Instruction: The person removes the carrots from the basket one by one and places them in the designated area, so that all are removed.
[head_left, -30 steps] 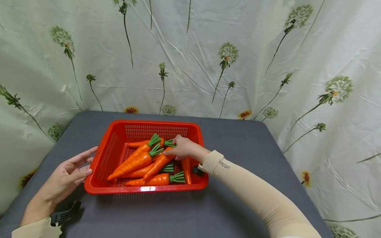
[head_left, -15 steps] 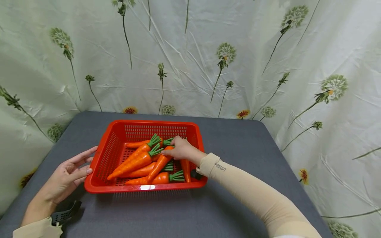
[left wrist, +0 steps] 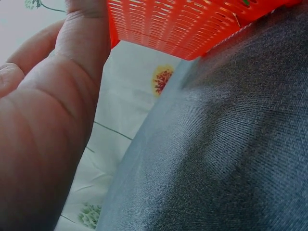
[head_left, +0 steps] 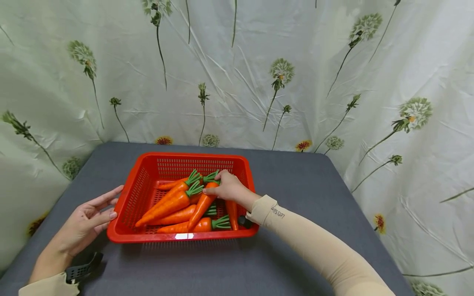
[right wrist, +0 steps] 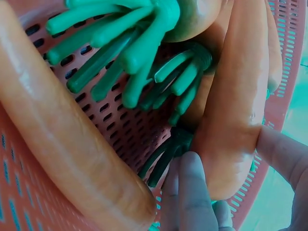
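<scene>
My right hand (head_left: 233,190) reaches into a red slotted plastic basket (head_left: 148,237) and pinches an orange carrot (head_left: 201,207) near its thick end. The carrot slants, narrow tip toward the basket's front. In the right wrist view, thumb and fingers (right wrist: 195,202) press opposite sides of that carrot (right wrist: 236,106); its top is hidden by the hand in the head view. Several other carrots (head_left: 170,204) with green tops lie beneath and to the left. My left hand (head_left: 83,224) touches the basket's left rim with thumb and fingertips, fingers loosely extended.
One carrot (head_left: 232,211) lies by the basket's right wall under my right wrist; another (head_left: 203,225) lies along the front. The basket stands on a grey cloth-covered table (head_left: 296,197). A white curtain (head_left: 244,82) with printed dandelions hangs behind and at the sides.
The carrot in my right hand has swung its tip to the right, standing steeper across the front carrot. My left hand stays at the rim. The head view has tipped up slightly.
</scene>
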The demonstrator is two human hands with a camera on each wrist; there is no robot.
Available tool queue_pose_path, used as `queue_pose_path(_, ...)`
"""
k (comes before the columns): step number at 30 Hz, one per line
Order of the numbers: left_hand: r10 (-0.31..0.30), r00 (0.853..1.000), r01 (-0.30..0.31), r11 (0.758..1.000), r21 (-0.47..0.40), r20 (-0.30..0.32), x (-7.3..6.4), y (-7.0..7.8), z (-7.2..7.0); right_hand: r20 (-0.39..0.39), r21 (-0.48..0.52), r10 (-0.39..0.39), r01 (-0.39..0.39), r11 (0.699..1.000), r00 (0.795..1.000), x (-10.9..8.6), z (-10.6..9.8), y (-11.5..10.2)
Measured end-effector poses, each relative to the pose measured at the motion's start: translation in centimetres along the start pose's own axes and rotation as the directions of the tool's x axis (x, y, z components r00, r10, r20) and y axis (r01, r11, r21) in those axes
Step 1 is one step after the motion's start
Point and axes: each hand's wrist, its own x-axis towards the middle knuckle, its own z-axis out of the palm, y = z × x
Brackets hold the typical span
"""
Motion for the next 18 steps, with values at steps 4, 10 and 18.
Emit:
queue_pose_path(4,0.001,1.000,-0.001,1.000,0.004,-0.009,0.0,0.0,0.1,-0.026,0.003,-0.014,0.014,1.000,1.000,0.0,-0.1,0.0)
queue_pose_path(10,-0.008,1.000,0.008,1.000,0.008,-0.015,0.0,0.1,0.2,-0.047,0.045,-0.006,0.008,0.999,0.999,0.1,-0.5,0.1)
queue_pose_path(18,-0.018,0.999,0.019,0.999,0.027,-0.031,0.0,0.2,0.3,-0.077,0.086,-0.019,0.025,0.996,0.997,0.0,-1.3,-0.1)
